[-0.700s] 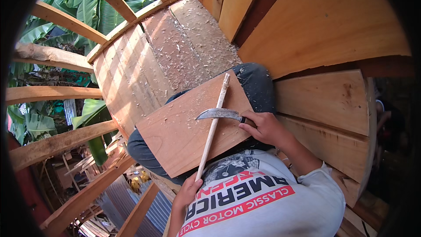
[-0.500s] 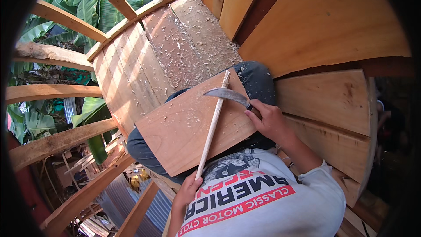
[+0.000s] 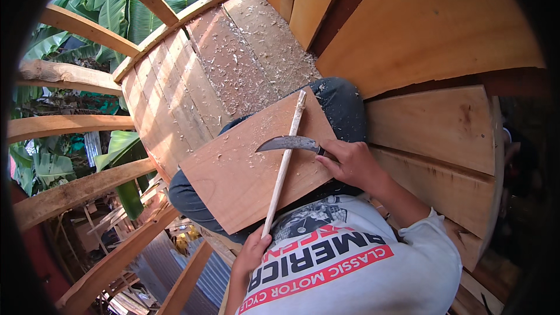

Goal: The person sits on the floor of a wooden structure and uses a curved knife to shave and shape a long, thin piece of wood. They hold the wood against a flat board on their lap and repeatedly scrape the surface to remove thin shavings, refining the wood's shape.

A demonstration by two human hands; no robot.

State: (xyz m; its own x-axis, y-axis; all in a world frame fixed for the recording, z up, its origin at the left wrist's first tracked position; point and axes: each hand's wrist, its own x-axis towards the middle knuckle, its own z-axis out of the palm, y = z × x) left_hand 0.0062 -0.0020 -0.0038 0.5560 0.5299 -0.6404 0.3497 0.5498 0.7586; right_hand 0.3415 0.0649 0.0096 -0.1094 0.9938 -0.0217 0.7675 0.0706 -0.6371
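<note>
My right hand [image 3: 350,164] is wrapped round the dark handle of a knife with a curved blade [image 3: 286,143]. The blade lies across a long, pale wooden stick [image 3: 279,192] at about its middle, its tip pointing left. Near my shirt, my left hand [image 3: 252,249] grips the stick's lower end. The stick slants up and away over a flat brown board [image 3: 233,175] that rests across my lap, and its far end reaches the board's upper corner. Small shavings are scattered on the board.
Shavings cover the plank floor [image 3: 233,61] ahead of my crossed legs. A wooden plank wall [image 3: 431,131] rises close on the right. To the left runs a railing of wooden bars [image 3: 70,123], with banana leaves and corrugated metal sheets [image 3: 163,262] beyond and below.
My right hand has drawn the knife down along the stick, toward me, and the blade has turned a little. My left hand and the stick stay nearly in place.
</note>
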